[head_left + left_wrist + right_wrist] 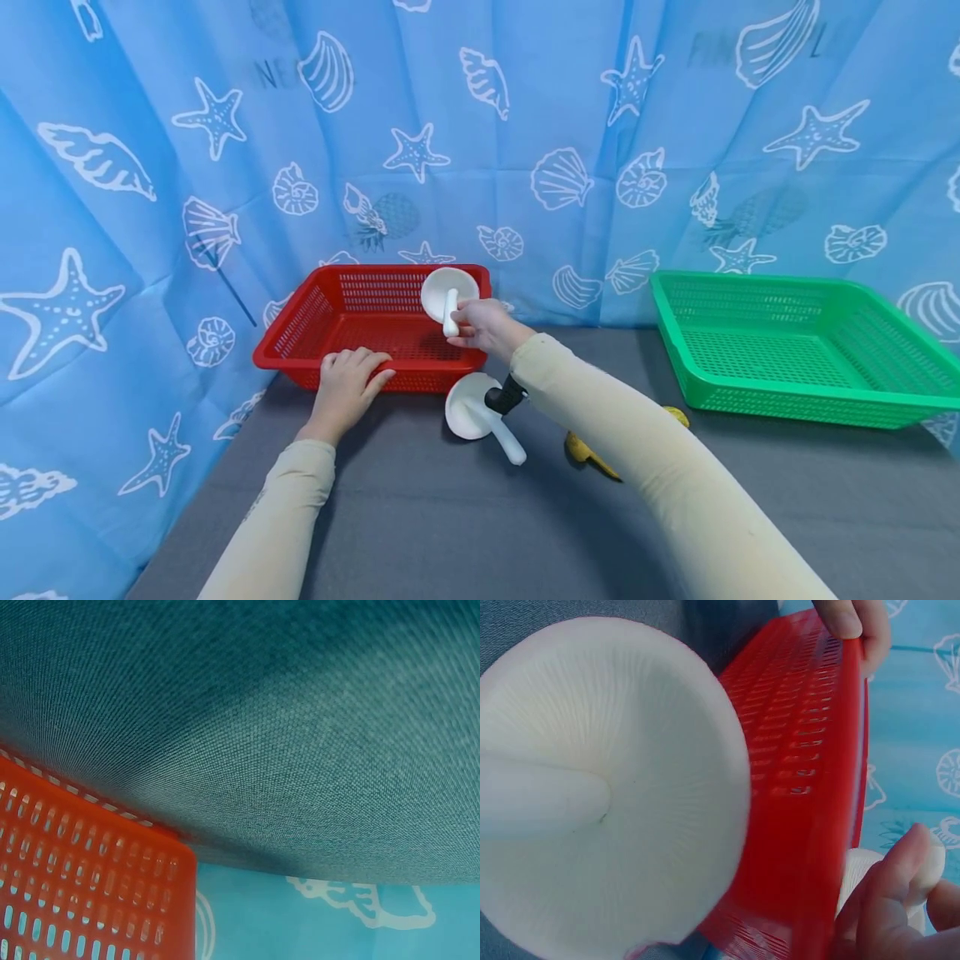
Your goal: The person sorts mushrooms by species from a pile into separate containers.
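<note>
My right hand (486,323) pinches the stem of a white mushroom (437,293) above the right end of a red basket (408,375). The cap's gilled underside faces me in the head view, and fingers and stem show low in the right wrist view. My left hand (347,385) grips the basket's front rim, fingers over it and thumb on the near side. A second white mushroom (467,408) lies gills up on the table before the basket, its stem pointing front right. It looms large in the right wrist view. Left fingers are out of the left wrist view.
A green basket (780,400) stands to the right on the grey cloth (420,517). Yellow objects (581,450) lie partly hidden beneath my right forearm. A blue curtain (495,183) with shell prints hangs right behind both baskets.
</note>
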`<state>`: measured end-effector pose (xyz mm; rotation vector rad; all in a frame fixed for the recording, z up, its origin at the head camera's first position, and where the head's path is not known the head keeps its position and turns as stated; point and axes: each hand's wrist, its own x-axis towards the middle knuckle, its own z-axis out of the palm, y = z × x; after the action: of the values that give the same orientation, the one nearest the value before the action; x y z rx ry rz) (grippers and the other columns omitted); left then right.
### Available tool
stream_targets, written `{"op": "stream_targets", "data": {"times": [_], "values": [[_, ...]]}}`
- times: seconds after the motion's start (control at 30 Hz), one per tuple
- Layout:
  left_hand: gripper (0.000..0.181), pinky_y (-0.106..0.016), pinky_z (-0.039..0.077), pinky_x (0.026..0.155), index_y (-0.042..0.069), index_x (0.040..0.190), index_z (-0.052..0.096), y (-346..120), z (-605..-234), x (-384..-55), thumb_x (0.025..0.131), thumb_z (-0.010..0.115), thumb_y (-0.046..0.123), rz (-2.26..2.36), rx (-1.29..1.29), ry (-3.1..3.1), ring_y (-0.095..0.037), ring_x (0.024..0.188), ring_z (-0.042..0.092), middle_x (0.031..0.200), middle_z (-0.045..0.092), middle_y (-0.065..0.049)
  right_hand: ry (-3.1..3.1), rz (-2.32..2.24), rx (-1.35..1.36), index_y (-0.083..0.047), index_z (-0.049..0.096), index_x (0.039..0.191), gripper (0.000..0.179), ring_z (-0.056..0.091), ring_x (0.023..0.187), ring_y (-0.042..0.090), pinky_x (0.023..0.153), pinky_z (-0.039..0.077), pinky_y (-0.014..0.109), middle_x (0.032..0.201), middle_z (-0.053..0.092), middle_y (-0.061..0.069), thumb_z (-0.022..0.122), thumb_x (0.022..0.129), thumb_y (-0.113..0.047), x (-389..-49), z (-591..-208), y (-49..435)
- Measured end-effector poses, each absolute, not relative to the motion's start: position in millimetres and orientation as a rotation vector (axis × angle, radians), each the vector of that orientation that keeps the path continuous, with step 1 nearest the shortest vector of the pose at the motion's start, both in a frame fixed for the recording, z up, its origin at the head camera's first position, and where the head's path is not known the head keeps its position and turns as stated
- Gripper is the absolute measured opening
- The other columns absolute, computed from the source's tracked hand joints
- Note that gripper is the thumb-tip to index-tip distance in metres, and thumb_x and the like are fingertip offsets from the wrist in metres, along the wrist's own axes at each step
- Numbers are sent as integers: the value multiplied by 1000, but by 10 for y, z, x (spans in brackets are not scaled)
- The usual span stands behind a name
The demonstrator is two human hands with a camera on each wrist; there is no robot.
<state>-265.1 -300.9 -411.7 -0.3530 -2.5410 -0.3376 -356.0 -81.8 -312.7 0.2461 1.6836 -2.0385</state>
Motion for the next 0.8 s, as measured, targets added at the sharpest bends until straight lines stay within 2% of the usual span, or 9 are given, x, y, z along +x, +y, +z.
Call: {"op": "stream_targets", "data": {"times": [0.1, 0.2, 0.33, 0.43, 0.53, 0.63, 0.8], "values": [[37, -53, 36, 94, 9, 118, 67, -3007, -4108, -2635, 88, 71, 30, -352, -350, -2543, -31, 102, 55, 110, 65, -12, 1675, -2044, 266, -3, 48, 139, 42, 55, 89, 23, 81, 56, 34, 127, 51, 17, 53, 97, 2, -3582, -3154, -856], [36, -53, 36, 94, 8, 118, 67, -3010, -4104, -2628, 89, 71, 30, -359, -344, -2540, -31, 102, 55, 110, 65, -12, 1685, -2040, 275, -2, 44, 142, 47, 56, 84, 22, 84, 55, 35, 127, 49, 17, 54, 96, 3, -3596, -3173, -897], [36, -53, 36, 94, 9, 118, 67, -3014, -4112, -2632, 89, 70, 30, -349, -341, -2541, -31, 102, 55, 110, 65, -11, 1709, -2027, 289, -1, 39, 145, 52, 56, 71, 18, 71, 58, 32, 122, 50, 18, 56, 95, 3, -3614, -3200, -938], [36, -53, 36, 95, 10, 119, 67, -3012, -4119, -2633, 89, 70, 30, -350, -337, -2548, -30, 102, 55, 111, 65, -11, 1727, -2013, 289, 0, 39, 144, 51, 50, 58, 13, 60, 57, 28, 117, 52, 18, 56, 95, 3, -3629, -3223, -955], [37, -53, 36, 96, 10, 119, 67, -3007, -4121, -2632, 89, 70, 31, -355, -329, -2553, -30, 103, 55, 112, 65, -11, 1733, -2003, 289, 1, 38, 143, 50, 43, 52, 11, 56, 56, 27, 115, 53, 19, 55, 96, 2, -3645, -3245, -966], [37, -53, 36, 96, 11, 119, 67, -3001, -4114, -2630, 89, 70, 32, -350, -324, -2557, -30, 103, 55, 111, 65, -11, 1738, -1997, 295, 0, 37, 143, 51, 49, 58, 13, 59, 57, 27, 118, 52, 19, 56, 96, 2, -3655, -3254, -978], [36, -53, 35, 96, 11, 119, 67, -2990, -4108, -2641, 89, 70, 32, -334, -324, -2559, -30, 103, 55, 111, 64, -11, 1729, -1985, 296, -1, 34, 145, 54, 62, 93, 26, 63, 58, 29, 127, 49, 20, 56, 96, 2, -3669, -3247, -991]]}}
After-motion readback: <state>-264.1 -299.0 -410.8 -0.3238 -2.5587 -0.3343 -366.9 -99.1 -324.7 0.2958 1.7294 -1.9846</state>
